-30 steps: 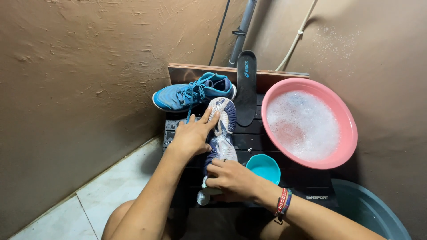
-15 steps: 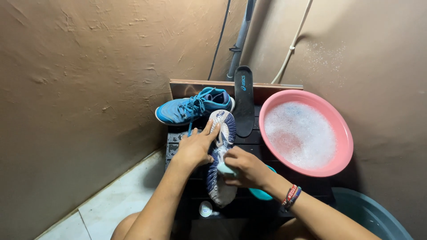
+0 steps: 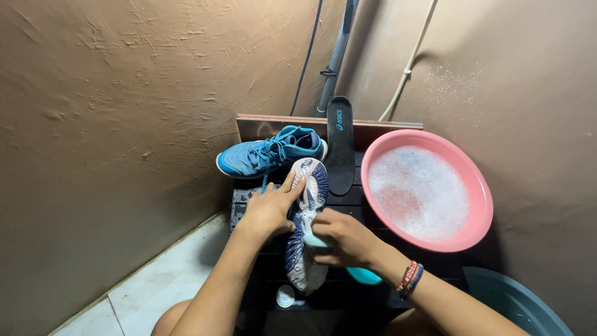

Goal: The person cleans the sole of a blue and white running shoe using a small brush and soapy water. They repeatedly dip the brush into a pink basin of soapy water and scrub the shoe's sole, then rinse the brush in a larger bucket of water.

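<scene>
A blue laced shoe (image 3: 270,155) lies on its side against the wall. Just beside it a black insole (image 3: 340,146) leans upright. A pink basin (image 3: 479,186) of foamy water sits near, a dark tub (image 3: 522,305) below it.

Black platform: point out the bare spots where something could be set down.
Black platform: bare slats between the sole-up shoe and pink basin, below the black insole. Another bare strip lies at the near edge beside the small round lid. Crowded: the back left with the blue shoe, and where both hands work.
</scene>
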